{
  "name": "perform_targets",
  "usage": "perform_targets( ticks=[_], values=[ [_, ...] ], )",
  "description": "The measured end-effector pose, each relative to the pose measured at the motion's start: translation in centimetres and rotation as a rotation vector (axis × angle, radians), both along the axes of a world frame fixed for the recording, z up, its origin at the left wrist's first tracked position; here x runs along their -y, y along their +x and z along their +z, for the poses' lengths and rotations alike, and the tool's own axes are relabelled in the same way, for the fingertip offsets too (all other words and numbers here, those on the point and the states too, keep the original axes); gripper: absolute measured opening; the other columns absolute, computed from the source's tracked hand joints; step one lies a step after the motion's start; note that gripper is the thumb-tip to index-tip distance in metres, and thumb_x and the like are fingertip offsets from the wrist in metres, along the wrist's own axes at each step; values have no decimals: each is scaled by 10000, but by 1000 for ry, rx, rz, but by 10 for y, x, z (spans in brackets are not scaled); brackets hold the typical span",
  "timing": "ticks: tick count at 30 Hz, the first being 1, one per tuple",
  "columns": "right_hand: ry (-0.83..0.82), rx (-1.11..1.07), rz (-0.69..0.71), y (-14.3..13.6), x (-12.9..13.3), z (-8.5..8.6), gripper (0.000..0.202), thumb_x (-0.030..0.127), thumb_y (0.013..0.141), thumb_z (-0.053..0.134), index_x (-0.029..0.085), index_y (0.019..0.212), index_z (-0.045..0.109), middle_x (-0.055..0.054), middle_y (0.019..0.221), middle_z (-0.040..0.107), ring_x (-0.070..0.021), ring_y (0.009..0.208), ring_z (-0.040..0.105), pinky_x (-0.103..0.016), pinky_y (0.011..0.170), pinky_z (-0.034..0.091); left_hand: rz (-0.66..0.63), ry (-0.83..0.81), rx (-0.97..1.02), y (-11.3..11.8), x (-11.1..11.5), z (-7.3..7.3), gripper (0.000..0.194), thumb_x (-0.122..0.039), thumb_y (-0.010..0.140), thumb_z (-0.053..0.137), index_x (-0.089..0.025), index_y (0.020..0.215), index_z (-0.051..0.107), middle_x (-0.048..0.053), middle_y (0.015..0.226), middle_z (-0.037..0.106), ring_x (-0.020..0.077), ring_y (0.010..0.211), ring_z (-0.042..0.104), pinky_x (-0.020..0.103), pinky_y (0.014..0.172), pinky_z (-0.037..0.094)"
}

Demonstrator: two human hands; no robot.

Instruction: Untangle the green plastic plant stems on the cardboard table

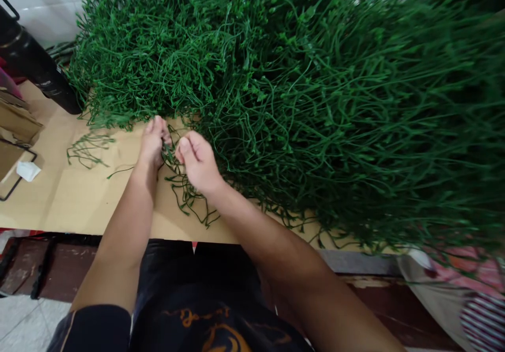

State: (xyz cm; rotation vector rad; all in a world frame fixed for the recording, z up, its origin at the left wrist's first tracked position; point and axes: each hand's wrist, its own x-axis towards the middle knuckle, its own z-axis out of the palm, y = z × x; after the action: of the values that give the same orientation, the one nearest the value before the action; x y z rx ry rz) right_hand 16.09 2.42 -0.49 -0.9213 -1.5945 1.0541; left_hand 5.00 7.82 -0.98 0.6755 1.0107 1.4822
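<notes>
A large heap of thin green plant-like stems (252,78) with small forked tips covers the back and right of the cardboard-covered table (90,194). At the heap's front edge, my left hand (153,140) is closed around a few green stems (169,154), which show on the side facing my other hand. My right hand (198,161) sits just right of it, with thumb and fingers pinched together. What lies in that pinch, if anything, is hidden. Loose stems (193,197) lie under and in front of my right hand, and a small group (89,148) lies to the left.
A black bottle (39,60) stands at the left beside the heap. Near the left edge are a cardboard box (16,115), a black wire frame (18,186) and a crumpled white tissue (28,170). A white tiled wall (55,15) rises behind. Fabric (469,273) shows at lower right.
</notes>
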Motion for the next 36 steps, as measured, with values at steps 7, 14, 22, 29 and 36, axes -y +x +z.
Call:
perform_targets(
  ticks=[7, 14, 22, 29, 36],
  values=[
    [373, 373, 177, -3, 14, 15, 278, 346, 891, 402, 206, 651, 397, -43, 706, 496, -168, 746, 452, -349, 755, 408, -37, -8, 60, -15, -4, 4, 414, -387, 936, 412, -164, 611, 538, -14, 563, 512, 56, 504, 513, 164, 499, 432],
    [293, 379, -386, 35, -21, 11, 203, 300, 812, 550, 190, 983, 556, -139, 1262, 409, -310, 1182, 397, -510, 956, 398, -148, -61, 46, -11, -4, 4, 444, -517, 897, 425, -153, 746, 628, 37, 702, 647, 101, 638, 625, 198, 588, 501],
    [241, 366, -245, 14, -5, 8, 364, 285, 846, 524, 230, 1205, 519, -137, 1386, 306, -288, 1125, 499, -494, 958, 448, -203, -81, 6, -6, 4, 7, 381, -454, 916, 428, -150, 842, 646, 53, 778, 680, 159, 847, 679, 241, 719, 534],
    [94, 262, -222, 22, -29, -6, 173, 283, 832, 540, 176, 959, 590, -105, 1068, 492, -181, 916, 554, -367, 853, 509, -357, 20, -41, -5, 10, 1, 277, -352, 868, 546, -158, 1022, 670, 65, 926, 704, 169, 951, 673, 265, 828, 516],
    [115, 234, -235, 19, -25, -4, 134, 245, 819, 551, 179, 923, 605, -110, 1082, 485, -190, 992, 528, -350, 851, 493, -365, 89, -85, -8, 9, -5, 267, -289, 800, 646, -161, 1031, 684, 47, 901, 714, 152, 910, 679, 231, 825, 510]
  ],
)
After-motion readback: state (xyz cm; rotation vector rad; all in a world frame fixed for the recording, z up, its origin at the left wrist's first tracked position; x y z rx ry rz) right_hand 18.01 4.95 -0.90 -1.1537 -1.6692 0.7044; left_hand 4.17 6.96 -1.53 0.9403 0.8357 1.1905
